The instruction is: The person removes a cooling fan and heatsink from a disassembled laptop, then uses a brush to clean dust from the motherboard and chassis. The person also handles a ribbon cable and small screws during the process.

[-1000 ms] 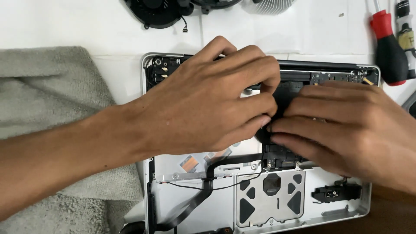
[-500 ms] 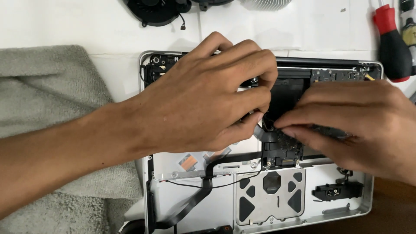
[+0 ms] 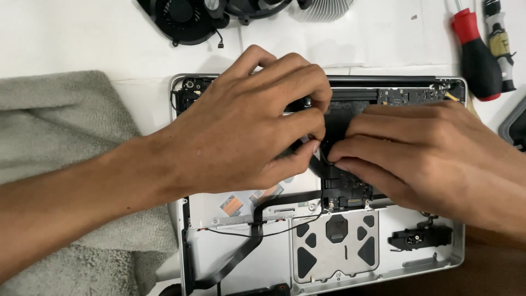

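Note:
An opened silver laptop case [image 3: 438, 262] lies bottom-up on the white table, its insides bare. My left hand [image 3: 246, 131] rests over its middle, thumb and forefinger pinched near a black circuit board [image 3: 342, 189]. My right hand [image 3: 433, 153] comes in from the right, fingertips pressing on the same board where a thin black cable meets it. The fingertips of both hands almost touch. What lies under the palms is hidden. A flat black ribbon cable [image 3: 241, 253] runs down the case beside the trackpad plate [image 3: 335, 245].
A grey towel [image 3: 60, 126] lies left of the case. A black fan [image 3: 183, 19] and a finned metal heatsink [image 3: 323, 8] sit at the top edge. A red-and-black screwdriver [image 3: 474, 52] and a second screwdriver [image 3: 499, 44] lie top right.
My right hand's fingertips have slid slightly left along the board toward my left thumb. My left hand stays in place.

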